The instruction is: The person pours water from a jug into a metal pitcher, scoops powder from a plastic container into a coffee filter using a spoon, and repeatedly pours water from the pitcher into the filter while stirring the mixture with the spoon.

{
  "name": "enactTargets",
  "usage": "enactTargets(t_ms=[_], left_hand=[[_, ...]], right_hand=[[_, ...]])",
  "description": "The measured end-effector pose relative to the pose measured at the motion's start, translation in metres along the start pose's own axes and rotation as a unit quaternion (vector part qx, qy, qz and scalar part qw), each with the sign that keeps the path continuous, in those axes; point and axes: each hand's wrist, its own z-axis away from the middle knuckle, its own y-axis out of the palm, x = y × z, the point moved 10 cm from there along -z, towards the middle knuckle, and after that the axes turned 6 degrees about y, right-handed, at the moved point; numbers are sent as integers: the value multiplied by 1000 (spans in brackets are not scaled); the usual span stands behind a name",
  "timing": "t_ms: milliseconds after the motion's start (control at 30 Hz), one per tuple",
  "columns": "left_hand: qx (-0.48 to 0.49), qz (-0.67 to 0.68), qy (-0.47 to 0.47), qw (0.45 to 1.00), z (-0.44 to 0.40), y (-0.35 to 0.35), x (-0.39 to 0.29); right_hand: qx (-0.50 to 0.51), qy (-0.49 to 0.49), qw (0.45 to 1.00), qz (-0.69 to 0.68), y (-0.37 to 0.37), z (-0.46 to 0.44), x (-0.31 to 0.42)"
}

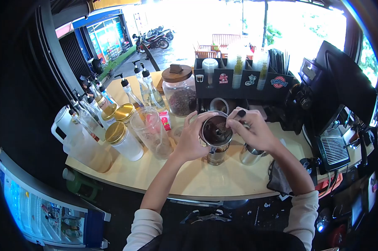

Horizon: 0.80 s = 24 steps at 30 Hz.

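My left hand (192, 138) is wrapped around the side of a cup (204, 130) with dark brown contents, its mouth facing me. At the cup's right rim, my right hand (252, 129) is closed in a pinch on a thin utensil with a black handle end (241, 113); its lower end is hidden by the fingers and the cup. Below the cup stands a small shiny vessel (216, 157), partly covered by it. A steel pitcher (251, 154) sits on the counter under my right hand. Left of my left hand is a tall clear container (149, 129).
On the wooden counter (189, 184), gold-lidded jars (128, 144), a frosted jug (86, 150) and pump bottles (130, 94) crowd the left. A wooden-lidded jar (178, 94) and black cup organizer (247, 81) stand behind. A dark cloth (279, 178) and machine (333, 146) are right.
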Motion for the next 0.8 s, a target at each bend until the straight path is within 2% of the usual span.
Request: enactTargets(t_ms=[133,233,300,433,567,667,733,800], left_hand=[[-45,-20,-5,999,2,-5,-1],[-63,-22,-12,998,3,-1,-1],[-68,-29,-3,997,3,-1,-1],[-111,24,-21,993,7,-3,6],[-145,92,-30,985,13,0,12],[-136,108,-44,984,12,4,12],[-128,73,-36,988,10,2,5],[-117,39,-26,992,8,3,3]], right_hand=[[-43,6,999,6,-1,2,3],[-65,-34,997,-38,1,5,5],[-54,-27,998,25,3,8,7],[-95,-29,995,-9,-5,9,3],[-58,-38,997,-17,1,14,8],[-86,14,996,-28,-6,13,-5],[-75,-56,995,-31,2,14,4],[-70,-44,997,-9,2,16,5]])
